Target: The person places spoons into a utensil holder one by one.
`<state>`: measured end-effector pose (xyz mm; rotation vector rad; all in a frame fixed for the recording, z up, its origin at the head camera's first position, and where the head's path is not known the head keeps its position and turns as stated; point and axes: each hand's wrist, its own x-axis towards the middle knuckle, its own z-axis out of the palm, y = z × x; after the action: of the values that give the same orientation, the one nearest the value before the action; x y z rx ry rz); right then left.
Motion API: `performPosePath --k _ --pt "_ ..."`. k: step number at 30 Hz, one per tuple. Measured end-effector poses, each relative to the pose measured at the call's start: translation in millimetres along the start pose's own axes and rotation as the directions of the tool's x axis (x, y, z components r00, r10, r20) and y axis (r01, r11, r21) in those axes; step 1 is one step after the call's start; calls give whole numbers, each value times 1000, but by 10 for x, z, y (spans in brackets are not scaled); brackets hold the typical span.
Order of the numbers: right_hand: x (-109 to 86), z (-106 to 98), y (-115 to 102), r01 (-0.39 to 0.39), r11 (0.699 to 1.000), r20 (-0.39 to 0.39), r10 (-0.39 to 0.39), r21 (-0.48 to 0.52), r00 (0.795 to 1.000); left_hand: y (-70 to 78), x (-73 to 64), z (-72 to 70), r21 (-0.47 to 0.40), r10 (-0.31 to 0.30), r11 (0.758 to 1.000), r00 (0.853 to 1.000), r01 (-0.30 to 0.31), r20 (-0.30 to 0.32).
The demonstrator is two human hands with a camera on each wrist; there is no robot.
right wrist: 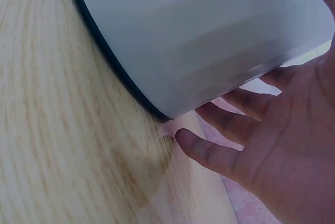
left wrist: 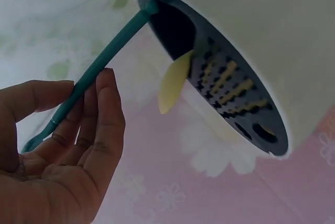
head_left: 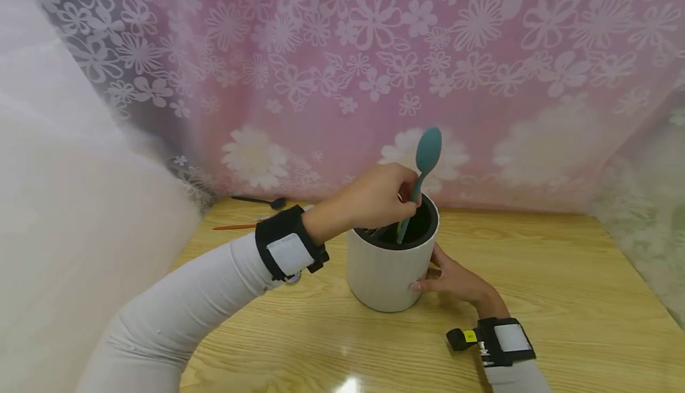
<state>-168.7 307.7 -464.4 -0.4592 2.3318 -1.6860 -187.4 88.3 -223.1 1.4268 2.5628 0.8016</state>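
Note:
My left hand (head_left: 382,194) pinches the handle of a teal spoon (head_left: 428,150) between thumb and fingers. The spoon's bowl points up, and the lower end of its handle is inside the mouth of a white cylindrical utensil holder (head_left: 387,277) with a dark rim. In the left wrist view, the handle end meets that rim. Beside it, a pale yellow utensil end (left wrist: 175,82) sticks out near a dark perforated insert (left wrist: 230,88). My right hand (head_left: 455,277) touches the holder's right side with loosely extended fingers, seen spread in the right wrist view.
On the wooden table (head_left: 535,274), a black spoon (head_left: 277,203) and an orange stick (head_left: 233,226) lie at the back left. A small round item (head_left: 293,277) is partly hidden by the left wrist strap. A pink flowered curtain (head_left: 342,84) hangs behind.

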Motion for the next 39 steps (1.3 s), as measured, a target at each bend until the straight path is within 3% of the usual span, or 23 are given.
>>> performPosePath --k 9,15,17,29,34,39 --pt "36 54 -5 3 1000 15 -3 11 1000 -39 -55 -36 43 -18 999 1000 17 25" --pt "51 92 -17 -5 1000 19 5 17 1000 -162 -160 -64 89 -191 978 981 187 42" --pt "52 99 -25 -10 1000 19 9 12 1000 -207 -201 -81 127 -221 968 975 215 33" --pt "24 95 -13 -37 999 0 37 -1 999 -379 -358 -115 136 -198 972 980 194 22" --pt "16 59 3 -39 999 -11 38 -13 999 -648 -497 -138 158 -255 956 966 247 33" --pt "39 56 0 -34 999 -3 34 -19 999 -1160 -705 3 329 -311 909 941 254 131"
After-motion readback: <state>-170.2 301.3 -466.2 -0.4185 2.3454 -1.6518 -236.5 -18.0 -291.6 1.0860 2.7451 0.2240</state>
